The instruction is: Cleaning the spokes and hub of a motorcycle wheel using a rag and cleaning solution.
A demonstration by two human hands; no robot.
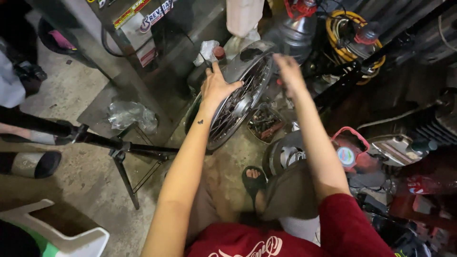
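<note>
A spoked wheel [240, 97] with a shiny metal rim stands tilted on the concrete floor in front of me. My left hand [216, 88] lies flat against its near side, thumb spread over the spokes and fingers gripping the rim's top edge. My right hand [288, 71] is blurred just past the wheel's right edge, above the rim; whether it holds anything is unclear. My foot in a black sandal [252, 178] rests below the wheel.
A small tray of bolts and metal parts [264, 123] sits right of the wheel. A black tripod stand [119, 150], crumpled clear plastic [131, 114] and another person's sandalled foot [31, 164] are on the left. Behind are a clear water jug [295, 33] and a coiled yellow hose [350, 28].
</note>
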